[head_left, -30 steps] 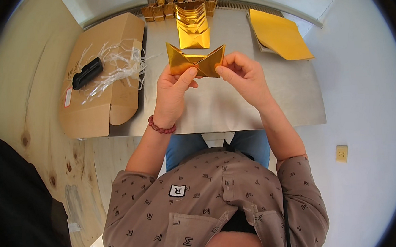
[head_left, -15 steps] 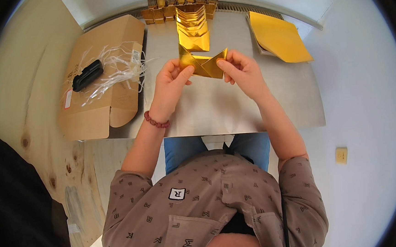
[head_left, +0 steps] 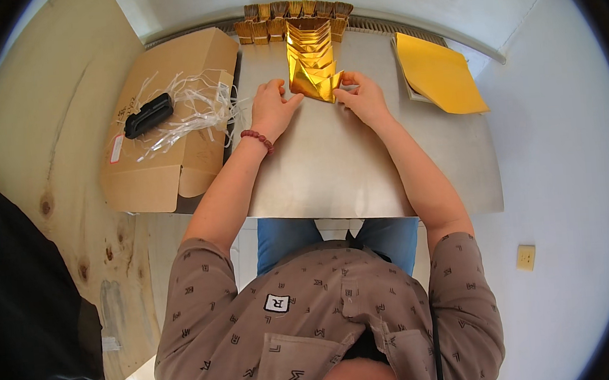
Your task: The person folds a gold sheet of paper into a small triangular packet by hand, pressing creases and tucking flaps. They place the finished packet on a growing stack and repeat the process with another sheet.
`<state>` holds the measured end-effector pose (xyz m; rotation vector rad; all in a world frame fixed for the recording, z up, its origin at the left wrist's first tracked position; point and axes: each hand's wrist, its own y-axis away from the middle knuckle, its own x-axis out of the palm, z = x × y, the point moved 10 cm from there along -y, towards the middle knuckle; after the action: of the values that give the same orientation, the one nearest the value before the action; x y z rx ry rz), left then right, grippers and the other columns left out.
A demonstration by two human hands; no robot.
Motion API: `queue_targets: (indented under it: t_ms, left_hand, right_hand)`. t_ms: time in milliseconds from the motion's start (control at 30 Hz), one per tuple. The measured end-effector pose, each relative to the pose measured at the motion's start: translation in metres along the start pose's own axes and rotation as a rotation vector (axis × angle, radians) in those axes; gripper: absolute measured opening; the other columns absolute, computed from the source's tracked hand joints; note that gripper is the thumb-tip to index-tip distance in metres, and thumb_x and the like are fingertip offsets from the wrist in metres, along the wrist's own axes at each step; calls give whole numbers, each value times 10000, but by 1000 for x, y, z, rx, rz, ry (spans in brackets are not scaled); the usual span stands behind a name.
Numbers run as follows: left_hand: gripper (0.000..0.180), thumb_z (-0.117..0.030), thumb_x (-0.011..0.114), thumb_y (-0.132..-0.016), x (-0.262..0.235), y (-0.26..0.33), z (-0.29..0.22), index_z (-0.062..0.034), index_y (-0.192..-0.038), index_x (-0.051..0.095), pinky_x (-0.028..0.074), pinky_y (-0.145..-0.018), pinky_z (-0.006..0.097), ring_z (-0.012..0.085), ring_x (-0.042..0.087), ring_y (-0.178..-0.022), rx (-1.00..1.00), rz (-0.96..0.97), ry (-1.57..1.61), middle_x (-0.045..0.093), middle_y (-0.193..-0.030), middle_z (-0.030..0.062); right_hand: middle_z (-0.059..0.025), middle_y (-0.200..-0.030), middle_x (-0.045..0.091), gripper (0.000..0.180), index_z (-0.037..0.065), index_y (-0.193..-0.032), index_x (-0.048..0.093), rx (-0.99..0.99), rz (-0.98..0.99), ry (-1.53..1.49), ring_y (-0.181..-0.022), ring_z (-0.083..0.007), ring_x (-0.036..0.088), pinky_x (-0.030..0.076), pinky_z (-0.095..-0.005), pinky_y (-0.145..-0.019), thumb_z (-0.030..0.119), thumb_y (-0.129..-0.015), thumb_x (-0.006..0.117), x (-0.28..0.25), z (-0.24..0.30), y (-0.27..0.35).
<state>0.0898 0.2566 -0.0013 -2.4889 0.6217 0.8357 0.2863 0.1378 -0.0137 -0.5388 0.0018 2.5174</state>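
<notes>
A folded piece of shiny gold paper [head_left: 317, 87] lies against the near end of an overlapping row of similar gold folded papers [head_left: 311, 48]. My right hand [head_left: 365, 101] pinches its right corner between thumb and fingers. At its left side is my left hand [head_left: 273, 111], thumb and fingers apart, with the thumb tip close to the paper's edge; whether it touches cannot be made out. A dark red bead bracelet circles my left wrist.
Behind the row stand bundled brown and gold strips [head_left: 292, 11]. On the left, a cardboard box [head_left: 200, 155] carries a black object [head_left: 148, 115] and clear plastic strips [head_left: 194, 120]. A stack of yellow sheets [head_left: 441, 74] lies right on the metal table [head_left: 339, 173].
Both hands have carried the folded gold paper away from me and down onto the near end of the row. The left hand's fingers have come off it. The view has shifted slightly.
</notes>
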Motion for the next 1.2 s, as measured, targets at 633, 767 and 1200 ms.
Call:
queue_targets:
  t_ms: [633, 767, 1200]
  left_hand:
    - [459, -247, 775, -880, 9, -25, -3, 16, -1231, 642, 527, -886, 392, 295, 636, -935, 8, -76, 21, 606, -1087, 157]
    - [519, -245, 803, -861, 8, -23, -2, 19, -1272, 628, 542, -879, 364, 246, 664, -907, 9, -88, 52, 616, -1106, 146]
    - [625, -273, 837, -867, 12, -31, 27, 32, -1353, 590, 577, -808, 335, 177, 682, -886, -39, -88, 195, 671, -1100, 115]
  right_hand:
    - [-73, -1255, 651, 579, 44, -1443, 542, -126, -193, 88, -803, -118, 694, 560, -277, -713, 142, -912, 749, 2, -7, -26]
    - [-73, -1234, 651, 513, 53, -1403, 571, -142, -183, 64, -812, -124, 670, 555, -285, -738, 144, -925, 732, -10, 5, -6]
    - [-104, -1151, 690, 312, 73, -1205, 678, -549, -442, 448, -1010, -280, 653, 535, -368, -879, 43, -895, 704, -149, 51, 129]
